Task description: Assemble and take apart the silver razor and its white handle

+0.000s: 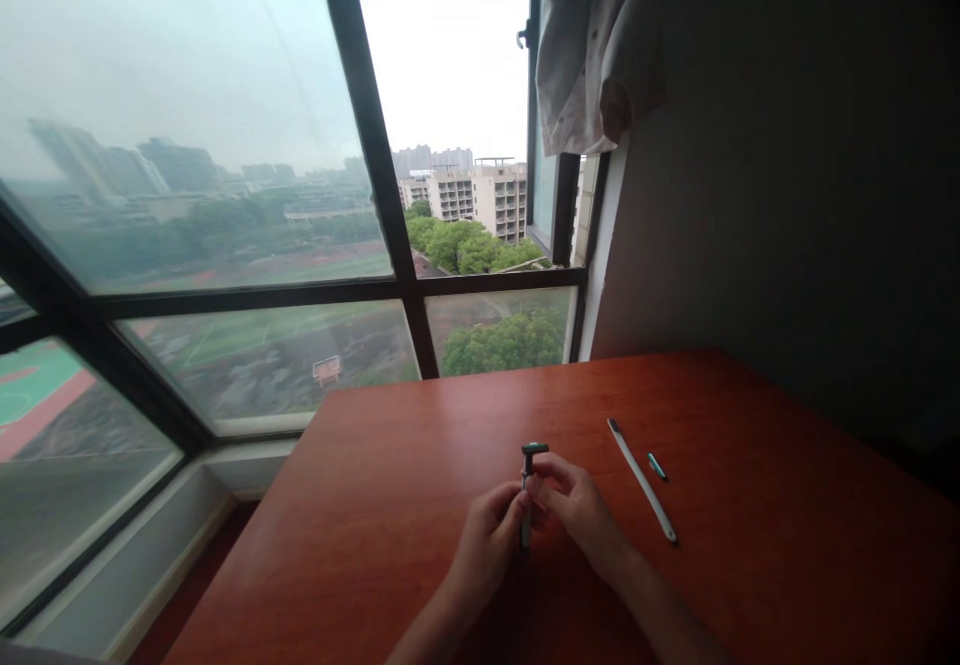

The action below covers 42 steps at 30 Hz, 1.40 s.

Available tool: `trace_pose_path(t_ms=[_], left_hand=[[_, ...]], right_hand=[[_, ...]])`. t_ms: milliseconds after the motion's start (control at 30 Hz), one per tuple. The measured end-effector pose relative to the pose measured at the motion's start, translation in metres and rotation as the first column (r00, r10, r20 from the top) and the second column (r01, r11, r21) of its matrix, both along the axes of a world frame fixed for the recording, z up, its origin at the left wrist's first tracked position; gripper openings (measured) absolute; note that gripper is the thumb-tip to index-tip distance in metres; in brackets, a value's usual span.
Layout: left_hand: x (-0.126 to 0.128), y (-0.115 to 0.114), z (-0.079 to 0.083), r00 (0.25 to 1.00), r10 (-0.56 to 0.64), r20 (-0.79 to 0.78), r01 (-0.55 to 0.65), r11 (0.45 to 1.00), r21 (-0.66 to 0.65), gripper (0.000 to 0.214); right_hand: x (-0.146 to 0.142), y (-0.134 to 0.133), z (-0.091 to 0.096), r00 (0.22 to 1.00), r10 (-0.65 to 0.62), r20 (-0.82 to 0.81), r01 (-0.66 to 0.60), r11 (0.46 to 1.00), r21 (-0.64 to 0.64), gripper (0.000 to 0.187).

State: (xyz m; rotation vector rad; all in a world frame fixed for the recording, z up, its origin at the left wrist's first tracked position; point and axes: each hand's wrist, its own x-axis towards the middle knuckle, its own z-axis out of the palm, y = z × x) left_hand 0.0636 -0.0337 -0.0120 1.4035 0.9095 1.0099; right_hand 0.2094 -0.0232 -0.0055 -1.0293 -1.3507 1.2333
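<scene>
On my screen I saw the left hand [487, 542] and the right hand [579, 507] both closed on a thin pen [531, 463] with a teal top — it stood nearly upright over the middle of the red-brown table [405, 465]. To the right lay a long white stick [643, 481] and, just beside it, a small teal piece [657, 466].

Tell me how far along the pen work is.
Done: a long white piece and a small teal piece lie loose on the table. In hand: left hand and right hand pinch the pen body, teal top up. Left: both loose pieces are not yet on it.
</scene>
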Motion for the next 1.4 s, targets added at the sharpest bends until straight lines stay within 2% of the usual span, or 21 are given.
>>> trace_pose_path(t_ms=[133, 233, 267, 333, 433, 533, 667, 800, 967, 1067, 1100, 1167, 1200, 1267, 1300, 1333, 1400], left_hand=[[-0.004, 0.002, -0.001, 0.992, 0.062, -0.107, -0.058, 0.997, 0.047, 0.042], [-0.008, 0.004, -0.002, 0.982, 0.116, -0.147, -0.106, 0.992, 0.073, 0.042], [-0.01, 0.005, -0.002, 0.979, 0.128, -0.156, -0.117, 0.99, 0.082, 0.041], [-0.012, 0.007, -0.003, 0.972, 0.144, -0.184, -0.127, 0.986, 0.104, 0.041], [-0.014, 0.007, -0.002, 0.96, 0.153, -0.235, -0.124, 0.983, 0.133, 0.04], [-0.014, 0.007, -0.002, 0.947, 0.153, -0.282, -0.107, 0.979, 0.173, 0.039], [-0.014, 0.006, -0.001, 0.934, 0.162, -0.317, -0.092, 0.97, 0.224, 0.037], [-0.014, 0.006, -0.001, 0.93, 0.156, -0.333, -0.08, 0.969, 0.232, 0.036], [-0.013, 0.006, -0.003, 0.933, 0.141, -0.332, -0.065, 0.972, 0.228, 0.034], [-0.013, 0.007, -0.005, 0.937, 0.134, -0.324, -0.065, 0.974, 0.216, 0.033], [-0.013, 0.008, -0.007, 0.939, 0.133, -0.318, -0.068, 0.976, 0.208, 0.033], [-0.012, 0.009, -0.009, 0.943, 0.137, -0.303, -0.083, 0.979, 0.187, 0.031], [-0.012, 0.01, -0.011, 0.947, 0.136, -0.292, -0.087, 0.981, 0.174, 0.032], [-0.012, 0.012, -0.012, 0.957, 0.135, -0.257, -0.098, 0.984, 0.15, 0.035], [-0.012, 0.013, -0.013, 0.962, 0.133, -0.238, -0.101, 0.985, 0.143, 0.037], [-0.012, 0.013, -0.013, 0.965, 0.135, -0.226, -0.104, 0.984, 0.144, 0.037], [-0.013, 0.015, -0.014, 0.96, 0.155, -0.235, -0.11, 0.974, 0.196, 0.035]], right_hand=[[0.016, 0.005, 0.005, 0.991, -0.133, 0.0, 0.133, 0.99, -0.05, 0.037], [0.041, 0.012, 0.0, 0.941, -0.269, 0.207, 0.272, 0.962, 0.016, 0.032], [0.05, 0.015, -0.003, 0.889, -0.325, 0.324, 0.32, 0.945, 0.069, 0.028], [0.065, 0.02, -0.012, 0.695, -0.439, 0.569, 0.417, 0.891, 0.178, 0.021], [0.077, 0.025, -0.022, 0.457, -0.432, 0.777, 0.394, 0.882, 0.259, 0.021], [0.078, 0.026, -0.025, 0.277, -0.389, 0.879, 0.378, 0.885, 0.272, 0.021], [0.075, 0.024, -0.024, 0.147, -0.341, 0.929, 0.394, 0.881, 0.261, 0.019], [0.073, 0.022, -0.022, 0.106, -0.307, 0.946, 0.406, 0.882, 0.241, 0.017], [0.072, 0.019, -0.021, 0.104, -0.32, 0.941, 0.427, 0.869, 0.248, 0.018], [0.07, 0.018, -0.016, 0.17, -0.419, 0.892, 0.45, 0.838, 0.308, 0.018], [0.068, 0.017, -0.013, 0.22, -0.473, 0.853, 0.448, 0.826, 0.343, 0.019], [0.06, 0.015, -0.005, 0.385, -0.571, 0.725, 0.419, 0.808, 0.414, 0.023], [0.054, 0.013, 0.0, 0.501, -0.58, 0.642, 0.381, 0.814, 0.438, 0.025], [0.037, 0.009, 0.01, 0.709, -0.507, 0.491, 0.305, 0.848, 0.434, 0.028], [0.026, 0.007, 0.013, 0.769, -0.454, 0.45, 0.266, 0.867, 0.421, 0.029], [0.016, 0.005, 0.014, 0.796, -0.413, 0.442, 0.226, 0.881, 0.416, 0.028], [-0.005, 0.002, 0.009, 0.796, -0.346, 0.497, 0.142, 0.904, 0.403, 0.031]])
